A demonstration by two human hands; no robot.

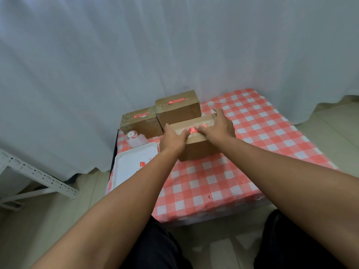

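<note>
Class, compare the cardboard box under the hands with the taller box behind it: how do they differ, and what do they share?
The near box lies under the left hand and right hand; the rear box is untouched. Fingers cover part of the near box's red label; the rear box's shows whole. Both are brown, taped cardboard on the checked cloth.

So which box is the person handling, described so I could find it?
Look at the table with the red and white checked cloth, which bears three brown cardboard boxes. It is the box nearest the person, in front of the other two. Only it has the left hand and right hand pressing on top.
</note>
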